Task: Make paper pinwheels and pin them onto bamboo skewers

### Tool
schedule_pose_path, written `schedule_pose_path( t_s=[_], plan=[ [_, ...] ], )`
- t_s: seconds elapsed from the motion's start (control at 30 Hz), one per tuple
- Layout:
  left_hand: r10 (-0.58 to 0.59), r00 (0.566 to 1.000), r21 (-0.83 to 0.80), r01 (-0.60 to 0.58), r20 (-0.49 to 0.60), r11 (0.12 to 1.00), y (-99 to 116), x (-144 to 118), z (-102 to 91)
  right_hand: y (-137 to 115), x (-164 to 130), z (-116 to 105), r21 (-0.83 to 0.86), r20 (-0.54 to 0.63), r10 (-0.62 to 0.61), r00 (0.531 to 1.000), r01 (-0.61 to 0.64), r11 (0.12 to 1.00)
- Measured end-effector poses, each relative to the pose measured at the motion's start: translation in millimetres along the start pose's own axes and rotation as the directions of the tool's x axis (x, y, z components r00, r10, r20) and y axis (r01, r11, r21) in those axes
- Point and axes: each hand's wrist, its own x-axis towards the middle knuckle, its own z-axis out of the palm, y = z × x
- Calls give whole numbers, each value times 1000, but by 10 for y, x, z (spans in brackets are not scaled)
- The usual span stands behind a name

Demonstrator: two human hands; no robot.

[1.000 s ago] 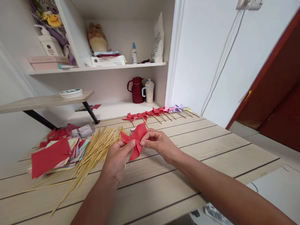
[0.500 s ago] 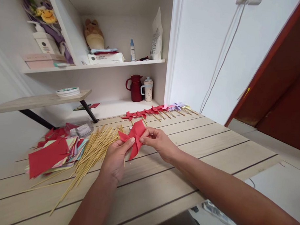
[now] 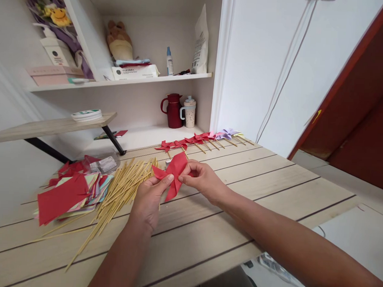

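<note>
- Left hand [image 3: 149,199] and right hand [image 3: 202,180] both pinch a red paper pinwheel [image 3: 173,173], held just above the counter [image 3: 271,184].
- Bamboo sticks [image 3: 120,191] lie just left of it.
- Coloured paper squares [image 3: 70,191] are stacked beyond the sticks.

A red paper pinwheel [image 3: 173,173], partly folded with pointed flaps fanning out from its centre, is held above the wooden counter [image 3: 272,180], pinched at its middle between the left hand [image 3: 148,198] and the right hand [image 3: 203,179].
</note>
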Motion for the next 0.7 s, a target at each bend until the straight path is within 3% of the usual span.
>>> schedule_pose_path(
  t_s=[0.33,0.53,0.63,0.7],
  plan=[
    [33,998,60,-30,-52,998,-14,15,11,-11,-7,8,-5,-1,-10,1000,10,1000],
    [162,978,134,-144,-132,980,15,-1,13,-54,0,-29,160,-83,55,995,-41,986],
    [240,964,229,-209,-116,951,22,4,-7,-100,16,-81,220,-156,94,983,-58,974],
    [307,949,307,-271,-77,912,10,15,-22,-123,27,-104,280,-132,137,982,-96,955]
  ],
)
